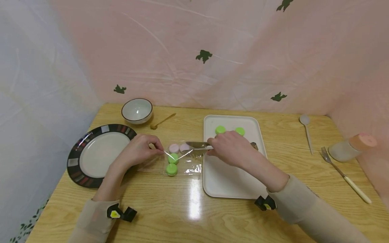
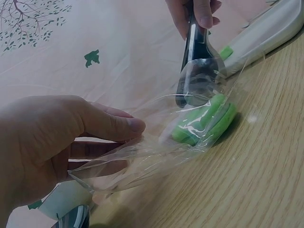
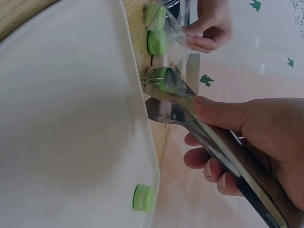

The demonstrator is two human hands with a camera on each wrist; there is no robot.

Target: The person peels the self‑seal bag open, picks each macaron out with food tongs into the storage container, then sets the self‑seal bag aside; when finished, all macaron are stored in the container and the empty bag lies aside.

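Observation:
My left hand (image 1: 141,148) pinches the edge of a clear plastic bag (image 2: 142,161) between thumb and fingers. Green macarons (image 1: 172,169) and pink macarons (image 1: 174,148) lie in or under the clear film; the glare hides which. A pair of metal tongs (image 3: 209,133), one end forked and the other spoon-shaped, is gripped by my right hand (image 1: 231,146). The tongs' tips reach over the bag beside the pink macarons. Through the fork tines a green macaron (image 3: 164,78) shows, but I cannot tell whether the tongs hold it.
A white tray (image 1: 225,184) bears green macarons (image 1: 220,130) near its far edge. A dark-rimmed plate (image 1: 100,152), a bowl (image 1: 136,111) and a small gold spoon (image 1: 164,120) stand left. To the right lie a spoon (image 1: 307,131), a fork (image 1: 346,177) and a jar (image 1: 344,151).

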